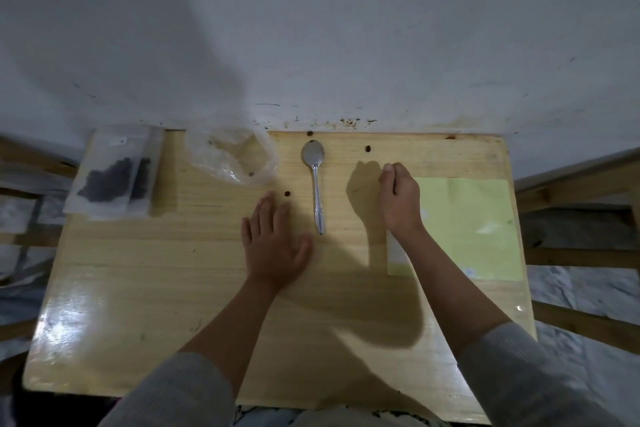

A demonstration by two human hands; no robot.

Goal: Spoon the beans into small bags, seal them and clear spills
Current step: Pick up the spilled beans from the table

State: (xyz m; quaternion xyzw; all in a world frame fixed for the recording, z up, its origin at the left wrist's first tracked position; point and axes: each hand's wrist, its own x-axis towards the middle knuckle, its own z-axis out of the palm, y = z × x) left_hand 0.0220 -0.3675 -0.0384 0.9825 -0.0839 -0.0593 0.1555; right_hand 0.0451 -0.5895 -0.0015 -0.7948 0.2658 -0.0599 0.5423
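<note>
On the pale wooden table (pixel 138 270), at the far left, lie two clear sealed plastic bags of dark beans (pixel 114 173), overlapping. Beside them sits one crumpled, nearly empty clear bag (pixel 232 158). The left hand (pixel 273 246) rests flat, fingers straight, one loose brown bean (pixel 287 194) just beyond its fingertips. One steel spoon (pixel 316 184) lies lengthwise. Two more beans (pixel 367 149) lie near the far edge. The right hand (pixel 398 198) has its fingers curled; whether it holds anything cannot be told. It hovers over one yellow-green sheet (pixel 478 225).

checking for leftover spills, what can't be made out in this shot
- Head view: whether the right hand pinches a bean; its curled fingers hide it.
- Table under the left hand: covered by the palm.
- Small bags: seals blurred.
</note>
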